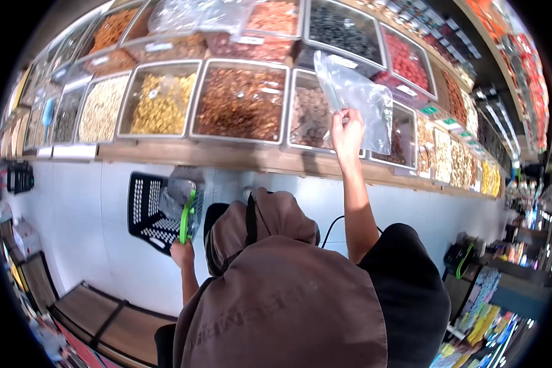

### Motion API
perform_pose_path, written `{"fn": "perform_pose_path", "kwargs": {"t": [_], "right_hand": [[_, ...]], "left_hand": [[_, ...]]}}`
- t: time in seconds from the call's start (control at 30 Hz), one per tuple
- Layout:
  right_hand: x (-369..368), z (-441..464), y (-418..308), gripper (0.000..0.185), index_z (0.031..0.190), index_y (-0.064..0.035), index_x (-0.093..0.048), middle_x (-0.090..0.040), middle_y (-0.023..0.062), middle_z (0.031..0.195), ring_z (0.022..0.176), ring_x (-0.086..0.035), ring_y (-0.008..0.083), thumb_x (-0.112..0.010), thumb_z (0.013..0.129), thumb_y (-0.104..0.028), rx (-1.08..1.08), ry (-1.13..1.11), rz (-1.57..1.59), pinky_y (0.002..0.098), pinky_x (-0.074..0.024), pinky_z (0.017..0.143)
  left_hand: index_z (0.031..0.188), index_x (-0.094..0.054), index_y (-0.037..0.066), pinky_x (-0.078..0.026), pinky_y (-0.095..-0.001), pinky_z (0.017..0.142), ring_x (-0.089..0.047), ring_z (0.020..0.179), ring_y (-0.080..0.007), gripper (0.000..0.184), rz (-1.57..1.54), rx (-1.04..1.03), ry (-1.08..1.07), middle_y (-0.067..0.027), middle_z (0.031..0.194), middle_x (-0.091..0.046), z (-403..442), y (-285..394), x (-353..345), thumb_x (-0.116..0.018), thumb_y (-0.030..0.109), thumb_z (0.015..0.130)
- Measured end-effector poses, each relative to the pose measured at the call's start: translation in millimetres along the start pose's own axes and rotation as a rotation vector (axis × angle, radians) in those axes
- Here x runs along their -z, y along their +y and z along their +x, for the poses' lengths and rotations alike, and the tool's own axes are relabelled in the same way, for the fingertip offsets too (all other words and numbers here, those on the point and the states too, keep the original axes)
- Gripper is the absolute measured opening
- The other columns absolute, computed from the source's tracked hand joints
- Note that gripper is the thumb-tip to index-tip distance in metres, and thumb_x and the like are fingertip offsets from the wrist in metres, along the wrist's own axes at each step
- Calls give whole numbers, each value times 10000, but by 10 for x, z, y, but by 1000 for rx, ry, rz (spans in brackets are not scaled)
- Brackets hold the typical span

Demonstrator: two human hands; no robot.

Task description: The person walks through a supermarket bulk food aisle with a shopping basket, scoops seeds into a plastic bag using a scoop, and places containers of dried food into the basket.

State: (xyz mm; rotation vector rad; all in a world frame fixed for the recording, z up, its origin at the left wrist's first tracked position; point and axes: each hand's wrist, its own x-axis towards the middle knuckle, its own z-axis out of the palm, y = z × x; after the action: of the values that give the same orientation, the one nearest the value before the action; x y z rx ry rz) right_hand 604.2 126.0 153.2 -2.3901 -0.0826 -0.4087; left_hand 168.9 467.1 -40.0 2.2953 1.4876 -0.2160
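My right hand (348, 127) pinches a clear plastic bag (374, 107) by its edge, above the front row of bins. The bag hangs flat and looks unfilled. Beneath it is a bin of pale brownish pieces (310, 113), partly covered by the bag and my hand. Low on the left, my left hand (182, 253) is closed around the green handle (186, 218) of a black shopping basket (147, 202). Inside the basket lies some clear plastic (175, 199), its contents hard to make out.
Bins of dark brown pieces (239, 101), yellow pieces (159, 104) and pink-red pieces (406, 61) line the counter. Its wooden front edge (227, 156) runs across the view. Plastic bags (196, 13) lie over the back bins. A low wooden bench (113, 319) stands behind at left.
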Motion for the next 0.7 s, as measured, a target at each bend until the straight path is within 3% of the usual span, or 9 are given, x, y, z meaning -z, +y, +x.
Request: {"fn": "perform_pose_path", "kwargs": {"t": [0.13,0.23,0.33,0.43,0.5,0.6,0.63,0.67,0.7], "right_hand": [[-485,-372,-1173,139,832,17,-603,-624,225,954,910,-608,384,-619,878,-113,28,-214,241,428,-478,835],[-1149,-966,-1848,158,818,13,-564,-601,233,1114,987,-596,396,-616,898,-112,413,-416,451,420,-476,858],[-1725,-1788,-2382,148,913,31,-598,-599,228,1139,1024,-592,405,-601,915,-118,662,-741,617,436,-482,875],[-2189,-2787,-2782,202,975,48,-611,-596,226,1156,1026,-597,399,-588,928,-147,627,-1085,739,434,-494,883],[-2298,-3345,-2973,230,1020,51,-605,-590,226,1179,1012,-607,393,-587,929,-159,651,-1272,811,432,-500,880],[-2328,-3784,-3382,245,1040,50,-585,-576,228,1230,982,-627,385,-588,931,-169,822,-1416,782,434,-502,875],[-2399,-3903,-3448,223,971,49,-581,-581,212,1248,972,-633,377,-594,930,-170,845,-1332,815,415,-515,845],[-2368,-3820,-3559,223,971,49,-581,-581,212,1248,972,-633,377,-594,930,-170,845,-1307,789,415,-515,845],[-2344,-3727,-3672,211,940,48,-576,-591,205,1241,960,-642,357,-602,925,-161,710,-1333,863,405,-522,828]], "left_hand": [[901,-703,31,-535,-526,768,-677,850,-432,328,19,46,-31,-244,883,-697,186,-69,157,-645,345,824],[961,-710,86,-531,-522,783,-673,867,-427,322,-16,62,-17,-232,884,-700,315,-57,285,-606,370,851],[919,-710,83,-543,-496,755,-680,863,-401,373,-54,69,-11,-216,886,-701,423,-92,460,-653,440,827],[989,-689,84,-540,-500,783,-685,875,-392,409,-170,2,25,-197,906,-711,521,-283,555,-642,450,813],[1029,-669,59,-534,-499,790,-679,889,-401,482,-273,-133,77,-210,935,-706,647,-676,74,-631,498,833],[1044,-662,48,-530,-502,789,-675,894,-406,499,-378,-134,218,-218,935,-703,826,-969,127,-631,501,837],[1052,-659,43,-528,-504,789,-674,897,-409,507,-429,-154,267,-222,935,-701,840,-955,102,-631,503,839],[1059,-656,38,-527,-506,789,-672,900,-411,516,-482,-182,313,-226,935,-699,846,-918,73,-631,504,841],[1067,-652,32,-525,-508,788,-671,902,-414,524,-528,-214,351,-230,935,-698,838,-879,50,-630,505,842]]}}
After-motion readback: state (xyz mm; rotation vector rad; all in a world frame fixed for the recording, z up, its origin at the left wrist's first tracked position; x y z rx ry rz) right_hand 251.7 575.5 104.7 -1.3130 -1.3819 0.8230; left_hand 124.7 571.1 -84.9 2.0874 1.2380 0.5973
